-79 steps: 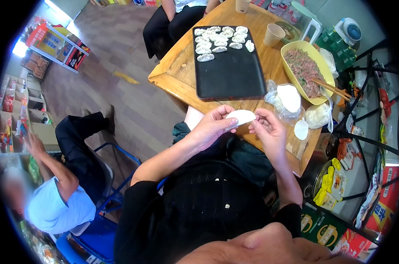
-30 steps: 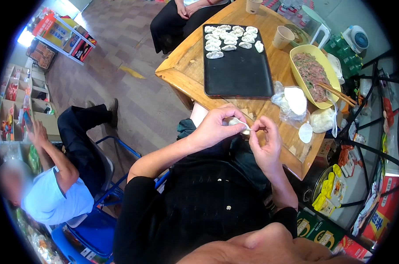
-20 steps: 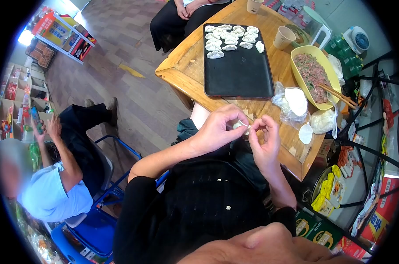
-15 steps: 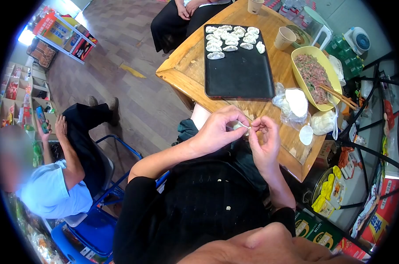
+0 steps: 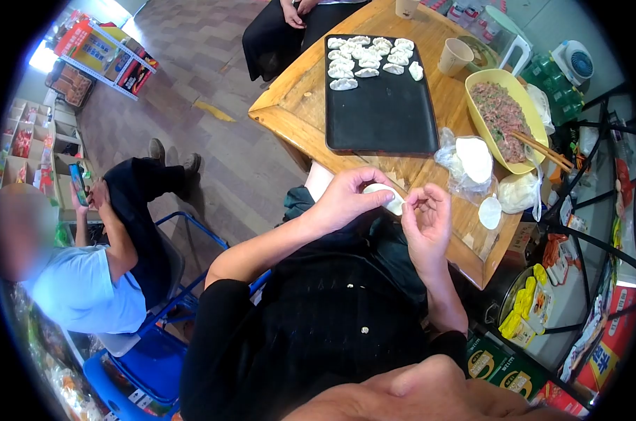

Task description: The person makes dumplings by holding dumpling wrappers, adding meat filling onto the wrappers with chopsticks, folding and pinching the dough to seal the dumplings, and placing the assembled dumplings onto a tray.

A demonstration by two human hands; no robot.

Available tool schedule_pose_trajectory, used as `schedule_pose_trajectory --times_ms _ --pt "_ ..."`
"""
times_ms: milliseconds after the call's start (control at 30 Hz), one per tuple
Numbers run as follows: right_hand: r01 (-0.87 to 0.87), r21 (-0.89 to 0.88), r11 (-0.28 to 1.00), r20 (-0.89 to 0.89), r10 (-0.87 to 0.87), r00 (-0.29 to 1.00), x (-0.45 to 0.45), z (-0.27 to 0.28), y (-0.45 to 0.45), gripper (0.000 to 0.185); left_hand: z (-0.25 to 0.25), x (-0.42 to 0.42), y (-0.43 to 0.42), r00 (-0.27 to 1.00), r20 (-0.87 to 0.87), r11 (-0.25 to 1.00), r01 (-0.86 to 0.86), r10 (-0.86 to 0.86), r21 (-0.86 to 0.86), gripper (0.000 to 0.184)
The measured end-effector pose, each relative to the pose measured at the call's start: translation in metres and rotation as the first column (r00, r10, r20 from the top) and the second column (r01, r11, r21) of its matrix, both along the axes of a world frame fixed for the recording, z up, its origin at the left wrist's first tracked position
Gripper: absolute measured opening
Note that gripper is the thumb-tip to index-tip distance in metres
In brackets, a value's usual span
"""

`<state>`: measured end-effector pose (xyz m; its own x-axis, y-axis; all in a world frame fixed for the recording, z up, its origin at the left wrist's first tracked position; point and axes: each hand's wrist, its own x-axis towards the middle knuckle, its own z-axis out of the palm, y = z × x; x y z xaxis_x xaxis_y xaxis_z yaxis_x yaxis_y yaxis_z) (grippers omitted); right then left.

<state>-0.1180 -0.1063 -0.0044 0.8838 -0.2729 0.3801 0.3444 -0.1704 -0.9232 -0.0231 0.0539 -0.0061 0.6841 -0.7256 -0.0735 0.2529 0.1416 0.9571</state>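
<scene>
Between my hands, just past the table's near edge, is a folded dumpling (image 5: pixel 386 197) of white dough. My left hand (image 5: pixel 353 200) pinches it along one side, thumb against fingers. The fingertips of my right hand (image 5: pixel 428 214) are closed on its other end. Rows of pleated dumplings (image 5: pixel 360 55) lie at the far end of a black tray (image 5: pixel 381 119). Right of the tray, a stack of round wrappers (image 5: pixel 474 160) rests on a plastic bag, with a single wrapper (image 5: pixel 490 212) nearby. A yellow bowl (image 5: pixel 472 116) holds minced filling (image 5: pixel 499 116) and chopsticks (image 5: pixel 542 150).
Paper cups (image 5: pixel 455 57) stand on the wooden table (image 5: pixel 290 98) by the bowl. Someone sits at the table's far side, hands (image 5: pixel 297 10) in their lap. On the left, a seated person in a light blue shirt (image 5: pixel 86 291) holds a phone. A wire rack (image 5: pixel 577 231) borders the right.
The dumpling has turned in my fingers, so more of its white side faces up. The person on the left has lowered the phone and shifted their feet.
</scene>
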Motion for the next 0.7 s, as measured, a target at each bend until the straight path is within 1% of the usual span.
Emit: schedule_pose_trajectory --times_ms 33,100,167,233,267,333,367,433,533,633,667,700 --pt "-0.001 0.000 1.000 -0.001 0.001 1.000 0.000 0.000 0.000 0.043 -0.003 -0.001 -0.002 1.000 0.018 1.000 -0.018 0.018 -0.015 0.017" --pt "0.004 -0.120 0.993 0.025 -0.001 1.000 0.000 -0.001 0.000 0.043 -0.004 -0.004 -0.006 0.999 0.008 0.999 -0.052 0.052 -0.012 0.016" --pt "0.002 -0.141 0.990 0.033 0.003 0.999 0.000 -0.001 0.001 0.043 -0.002 -0.006 -0.006 0.996 -0.002 0.996 -0.086 0.086 -0.008 0.014" --pt "0.001 -0.162 0.987 0.041 0.005 0.999 0.000 -0.001 0.001 0.043 0.006 -0.007 -0.004 0.958 0.264 0.986 -0.137 0.109 0.091 0.013" --pt "0.022 -0.184 0.983 0.026 -0.017 1.000 0.001 -0.001 0.000 0.044 0.010 -0.007 -0.004 0.958 0.264 0.986 -0.137 0.109 0.091 0.013" --pt "0.042 -0.206 0.978 0.012 -0.040 0.999 0.002 -0.002 -0.001 0.046 0.015 -0.006 -0.004 0.875 0.462 0.979 -0.195 0.144 0.064 0.011" --pt "0.051 -0.194 0.980 0.019 -0.048 0.999 0.003 -0.003 -0.001 0.048 0.015 -0.005 -0.003 0.875 0.462 0.979 -0.195 0.144 0.064 0.011" --pt "0.058 -0.182 0.982 0.025 -0.055 0.998 0.004 -0.003 0.000 0.050 0.014 -0.002 -0.001 0.868 0.489 0.992 -0.117 0.082 0.042 0.012" --pt "0.033 -0.180 0.983 0.036 -0.027 0.999 0.005 -0.002 0.002 0.052 0.013 -0.001 0.001 0.888 0.455 0.994 -0.096 0.065 0.045 0.011" --pt "0.005 -0.214 0.977 0.030 0.001 1.000 0.005 -0.001 0.001 0.055 0.014 0.000 0.003 0.876 0.477 0.995 -0.098 0.073 0.030 0.010" --pt "-0.014 -0.185 0.983 0.032 0.020 0.999 0.005 -0.001 0.001 0.055 0.013 -0.001 0.003 0.876 0.477 0.995 -0.100 0.074 0.029 0.010" --pt "-0.032 -0.156 0.987 0.034 0.038 0.999 0.005 -0.001 0.001 0.055 0.010 -0.002 0.004 0.943 0.321 0.996 -0.090 0.084 0.003 0.011"
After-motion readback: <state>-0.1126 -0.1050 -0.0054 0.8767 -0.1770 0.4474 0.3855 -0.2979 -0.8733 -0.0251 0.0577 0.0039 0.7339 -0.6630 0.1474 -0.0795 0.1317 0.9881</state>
